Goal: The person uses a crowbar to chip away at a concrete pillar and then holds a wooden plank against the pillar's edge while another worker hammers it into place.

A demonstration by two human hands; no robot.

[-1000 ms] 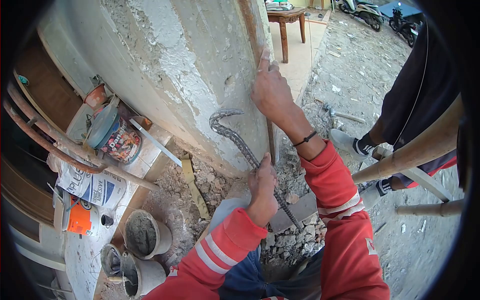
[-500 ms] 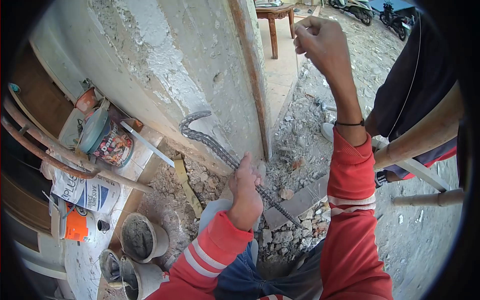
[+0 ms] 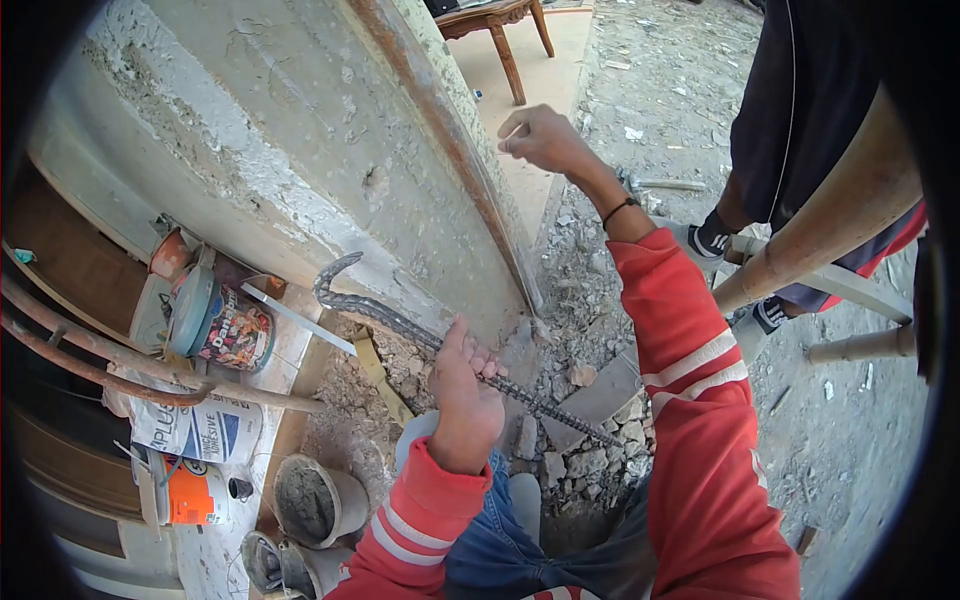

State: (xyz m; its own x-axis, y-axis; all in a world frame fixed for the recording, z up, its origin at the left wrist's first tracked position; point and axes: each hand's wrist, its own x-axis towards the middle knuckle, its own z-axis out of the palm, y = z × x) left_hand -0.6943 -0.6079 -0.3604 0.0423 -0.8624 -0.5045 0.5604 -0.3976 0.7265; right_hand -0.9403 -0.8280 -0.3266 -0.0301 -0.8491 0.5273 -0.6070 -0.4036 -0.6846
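Note:
A dark ribbed steel bar, a piece of rebar [image 3: 400, 325] with a hooked end, slants across in front of me. My left hand [image 3: 468, 390] is wrapped round it near its middle, thumb pointing up along it. The bar's hook lies close to the plastered wall [image 3: 330, 130], and its straight end reaches down over the rubble [image 3: 610, 460]. My right hand [image 3: 548, 140] is raised away from the bar, in front of the tiled floor beyond the wall's edge. Its fingers are curled with the tips together; anything between them is too small to make out.
Mortar-filled buckets [image 3: 320, 500], a blue-lidded tub [image 3: 235, 325] and an adhesive bag [image 3: 215, 425] stand at left. A bamboo pole [image 3: 820, 210] crosses on the right, beside a standing person's legs [image 3: 780, 130]. A wooden table [image 3: 490, 20] is at the back.
My right hand has moved lower and toward the left, nearer the wall edge. My left hand still grips the rebar, which has shifted slightly in view. The camera's view has turned.

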